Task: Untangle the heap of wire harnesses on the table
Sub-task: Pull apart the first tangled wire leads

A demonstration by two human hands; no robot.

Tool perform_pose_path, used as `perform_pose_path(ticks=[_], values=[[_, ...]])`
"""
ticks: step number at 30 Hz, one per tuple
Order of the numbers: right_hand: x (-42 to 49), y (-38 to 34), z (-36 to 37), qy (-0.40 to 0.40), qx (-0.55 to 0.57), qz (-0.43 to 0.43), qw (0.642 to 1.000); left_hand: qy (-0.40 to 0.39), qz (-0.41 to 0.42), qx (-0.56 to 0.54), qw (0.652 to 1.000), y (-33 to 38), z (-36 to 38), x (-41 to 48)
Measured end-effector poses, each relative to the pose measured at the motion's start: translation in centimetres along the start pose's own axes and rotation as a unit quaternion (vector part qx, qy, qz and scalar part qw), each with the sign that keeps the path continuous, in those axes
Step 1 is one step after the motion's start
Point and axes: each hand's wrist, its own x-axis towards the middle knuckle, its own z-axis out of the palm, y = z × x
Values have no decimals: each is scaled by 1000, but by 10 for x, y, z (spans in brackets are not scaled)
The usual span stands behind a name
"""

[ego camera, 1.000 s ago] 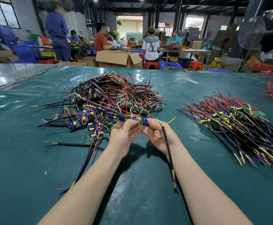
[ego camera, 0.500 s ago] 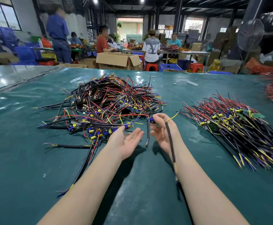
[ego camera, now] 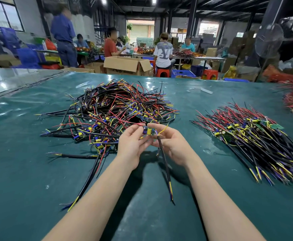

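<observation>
Tabletop (ego camera: 29, 180): left hand (ego camera: 131, 146), right hand (ego camera: 173, 146) seemingly pinch harness (ego camera: 149, 131).

Tangled heap (ego camera: 114, 110): black, red, yellow, blue wires crisscrossed, small boards with yellow capacitors mixed in; centre-left of frame on green counter (ego camera: 29, 171). Single harness (ego camera: 148, 131): board pinched between left hand (ego camera: 131, 145) and right hand (ego camera: 172, 146) at heap's near edge, black cable hanging toward bottom centre. Sorted pile (ego camera: 257, 141): wires roughly parallel, right of frame.

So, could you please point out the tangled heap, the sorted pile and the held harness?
tangled heap (ego camera: 114, 108): head view, its middle.
sorted pile (ego camera: 257, 141): head view, its middle.
held harness (ego camera: 149, 131): head view, its yellow capacitor.
</observation>
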Motion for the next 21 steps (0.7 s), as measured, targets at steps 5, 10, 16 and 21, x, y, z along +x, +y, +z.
perform_pose_path(ticks=[5, 10, 16, 21], values=[[2, -5, -4, 73, 92, 14, 993, 17, 33, 32, 999, -3, 4, 0], [2, -3, 2, 74, 91, 61, 991, 35, 46, 105, 993, -7, -2, 2], [-3, -2, -4, 112, 84, 91, 986, -87, 20, 165, 982, -6, -2, -4], [-5, -6, -11, 140, -49, 118, 982, -69, 7, 179, 981, -5, -5, -3]])
